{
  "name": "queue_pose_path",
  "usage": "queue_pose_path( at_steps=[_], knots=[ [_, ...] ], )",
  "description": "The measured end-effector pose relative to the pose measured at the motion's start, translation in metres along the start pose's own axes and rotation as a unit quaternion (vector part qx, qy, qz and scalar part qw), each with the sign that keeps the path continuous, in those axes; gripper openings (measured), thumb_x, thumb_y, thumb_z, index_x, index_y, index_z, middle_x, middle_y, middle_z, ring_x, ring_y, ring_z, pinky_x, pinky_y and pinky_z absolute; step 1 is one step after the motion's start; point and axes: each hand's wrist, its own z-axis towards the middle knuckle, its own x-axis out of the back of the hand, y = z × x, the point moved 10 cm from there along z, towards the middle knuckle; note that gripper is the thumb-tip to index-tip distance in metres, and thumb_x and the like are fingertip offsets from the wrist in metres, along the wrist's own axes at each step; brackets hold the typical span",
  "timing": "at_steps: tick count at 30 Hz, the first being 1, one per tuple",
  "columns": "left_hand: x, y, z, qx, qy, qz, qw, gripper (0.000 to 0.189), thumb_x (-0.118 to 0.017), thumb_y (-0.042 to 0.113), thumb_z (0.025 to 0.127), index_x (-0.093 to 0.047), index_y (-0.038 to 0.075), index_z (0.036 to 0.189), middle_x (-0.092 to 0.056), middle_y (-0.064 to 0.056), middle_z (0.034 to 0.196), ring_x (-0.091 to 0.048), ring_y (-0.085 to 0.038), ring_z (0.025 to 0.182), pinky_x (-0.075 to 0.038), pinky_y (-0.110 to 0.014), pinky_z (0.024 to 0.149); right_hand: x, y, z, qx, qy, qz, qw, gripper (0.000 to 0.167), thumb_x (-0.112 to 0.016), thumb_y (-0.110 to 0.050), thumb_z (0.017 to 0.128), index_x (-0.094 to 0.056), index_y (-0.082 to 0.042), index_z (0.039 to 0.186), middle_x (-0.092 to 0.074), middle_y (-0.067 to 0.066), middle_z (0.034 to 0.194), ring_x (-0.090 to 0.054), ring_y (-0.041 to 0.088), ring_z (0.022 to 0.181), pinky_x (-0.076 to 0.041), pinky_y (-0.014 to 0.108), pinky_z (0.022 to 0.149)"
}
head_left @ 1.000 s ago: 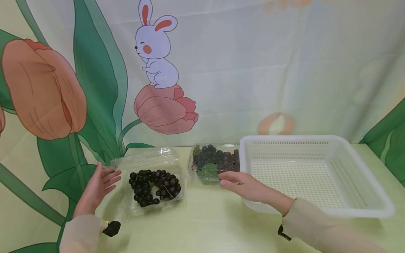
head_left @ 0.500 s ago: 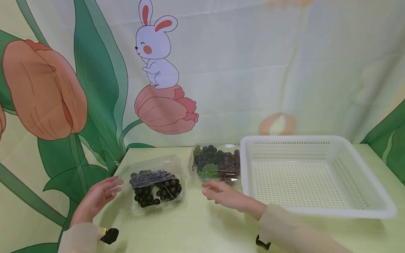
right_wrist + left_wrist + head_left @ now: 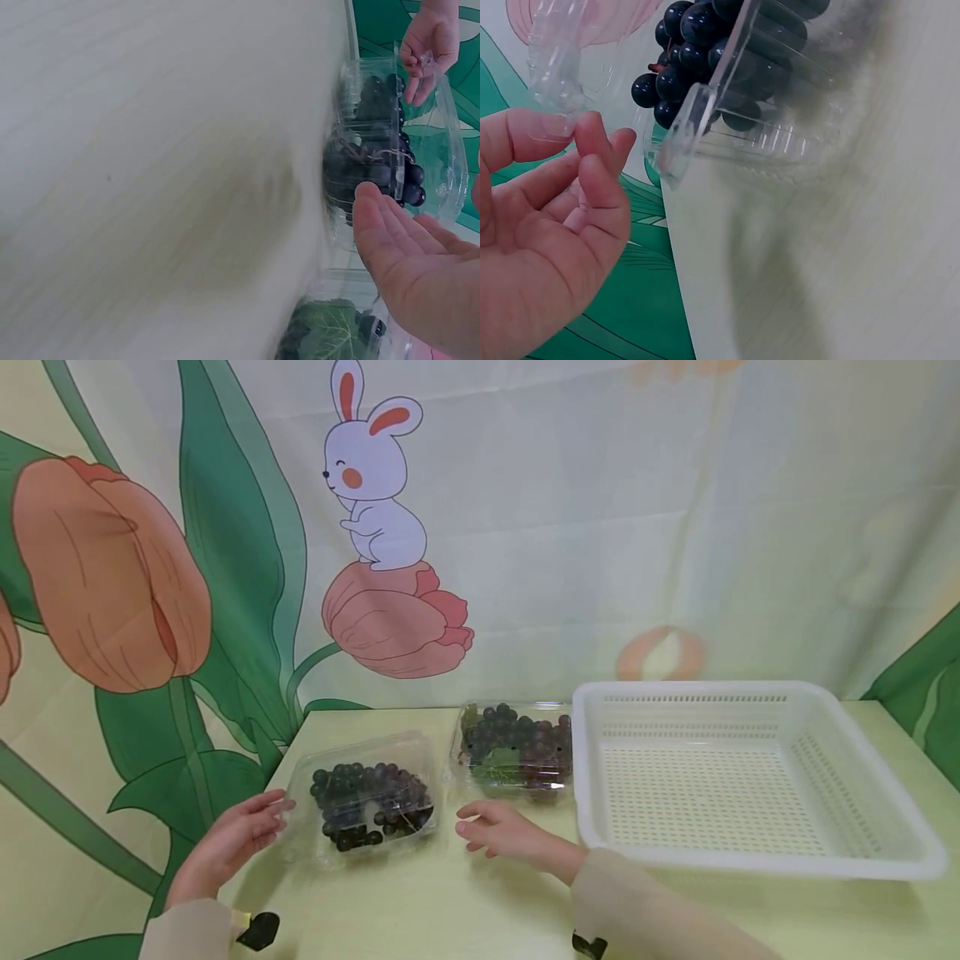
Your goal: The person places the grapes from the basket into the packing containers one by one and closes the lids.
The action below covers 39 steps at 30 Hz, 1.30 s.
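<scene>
A clear plastic clamshell box (image 3: pixel 307 852) of dark grapes (image 3: pixel 341 802) sits at the left of the table, its lid (image 3: pixel 360 747) tilted partway over the fruit. My left hand (image 3: pixel 236 843) pinches the lid's left edge between thumb and fingertips; the left wrist view shows the lid (image 3: pixel 555 71) raised above the tray, with grapes (image 3: pixel 694 45) in the gap. My right hand (image 3: pixel 506 835) hovers just right of the same box, fingers relaxed and holding nothing. In the right wrist view, the right hand (image 3: pixel 420 259) has its fingertips close to the box (image 3: pixel 367 82).
Behind my right hand stands a second clear box of grapes (image 3: pixel 517 735), closed, with a green leaf inside. A large white plastic basket (image 3: pixel 757 860) takes up the right side. A printed curtain (image 3: pixel 562 568) hangs along the table's back edge.
The lid has swung down from upright to a low tilt over the grapes, my left hand following its edge. My right hand has moved left from the second box toward the first.
</scene>
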Motion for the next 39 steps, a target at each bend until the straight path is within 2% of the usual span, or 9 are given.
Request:
queue_pose_path(
  at_steps=[6,11,14,17,21,26,29,33,39],
  knots=[
    [-0.002,-0.006,-0.002,0.015,0.005,0.04,0.9991,0.063,-0.046,0.009,0.09,-0.008,-0.007,0.138,-0.052,0.017,0.103,-0.054,-0.003,0.084,-0.045,-0.022,0.074,-0.011,0.005,0.008,-0.011,-0.002,0.007,0.9999,0.046,-0.049,-0.027,0.091,-0.043,0.002,0.126,-0.058,0.019,0.114,-0.06,0.034,0.095,-0.048,0.043,0.075],
    [-0.001,-0.008,-0.001,0.012,0.008,0.067,0.9976,0.066,-0.052,0.011,0.086,-0.013,-0.006,0.137,-0.051,0.003,0.109,-0.054,-0.007,0.084,-0.046,-0.025,0.073,-0.016,0.009,0.013,-0.023,-0.001,0.01,0.9997,0.045,-0.049,-0.026,0.091,-0.043,0.001,0.127,-0.057,0.019,0.114,-0.06,0.033,0.095,-0.049,0.043,0.076],
    [-0.001,-0.01,0.001,0.005,-0.001,0.066,0.9978,0.064,-0.054,0.009,0.083,-0.019,-0.005,0.135,-0.051,-0.004,0.105,-0.053,-0.011,0.081,-0.045,-0.025,0.07,-0.02,0.01,0.016,-0.027,0.0,0.015,0.9995,0.044,-0.049,-0.025,0.091,-0.044,0.001,0.126,-0.057,0.02,0.115,-0.06,0.033,0.094,-0.049,0.044,0.075],
    [-0.003,-0.011,0.001,0.011,0.002,0.078,0.9969,0.064,-0.052,0.005,0.082,-0.018,-0.005,0.135,-0.05,-0.007,0.102,-0.052,-0.013,0.079,-0.044,-0.026,0.069,-0.023,0.012,0.019,-0.029,0.003,0.021,0.9994,0.044,-0.049,-0.025,0.091,-0.044,0.001,0.125,-0.058,0.02,0.114,-0.061,0.033,0.093,-0.049,0.044,0.074],
    [-0.007,-0.01,-0.001,0.034,0.024,0.103,0.9938,0.066,-0.05,0.003,0.082,-0.012,-0.005,0.136,-0.047,-0.007,0.101,-0.05,-0.013,0.079,-0.044,-0.027,0.068,-0.024,0.014,0.022,-0.032,0.011,0.033,0.9989,0.043,-0.049,-0.025,0.091,-0.044,0.0,0.125,-0.058,0.021,0.112,-0.062,0.032,0.091,-0.049,0.044,0.074],
    [-0.007,-0.013,-0.002,0.05,0.036,0.126,0.9902,0.067,-0.049,0.0,0.082,-0.012,-0.003,0.137,-0.04,-0.019,0.114,-0.048,-0.017,0.084,-0.043,-0.029,0.072,-0.025,0.015,0.023,-0.039,0.014,0.051,0.9979,0.041,-0.048,-0.023,0.091,-0.044,0.0,0.125,-0.059,0.021,0.109,-0.062,0.031,0.09,-0.049,0.044,0.074],
    [-0.006,-0.014,-0.003,0.052,0.035,0.143,0.9878,0.07,-0.051,0.0,0.081,-0.01,-0.002,0.138,-0.033,-0.025,0.121,-0.047,-0.02,0.089,-0.043,-0.032,0.076,-0.025,0.017,0.023,-0.043,0.013,0.058,0.9973,0.041,-0.048,-0.024,0.091,-0.044,-0.001,0.125,-0.059,0.02,0.109,-0.062,0.029,0.09,-0.049,0.043,0.074],
    [-0.006,-0.016,-0.005,0.059,0.035,0.154,0.9857,0.073,-0.053,0.001,0.08,-0.009,0.0,0.138,-0.035,-0.022,0.117,-0.048,-0.018,0.089,-0.042,-0.033,0.076,-0.025,0.019,0.024,-0.045,0.013,0.067,0.9967,0.041,-0.048,-0.025,0.091,-0.045,-0.001,0.124,-0.06,0.019,0.108,-0.063,0.027,0.088,-0.049,0.042,0.074],
    [-0.009,-0.018,-0.008,0.077,0.01,0.174,0.9817,0.079,-0.057,0.008,0.081,-0.005,0.003,0.14,-0.034,-0.026,0.122,-0.049,-0.018,0.093,-0.041,-0.039,0.08,-0.026,0.017,0.025,-0.043,0.023,0.075,0.996,0.036,-0.047,-0.024,0.092,-0.048,-0.001,0.12,-0.06,0.02,0.106,-0.063,0.028,0.087,-0.049,0.041,0.073]
  ],
)
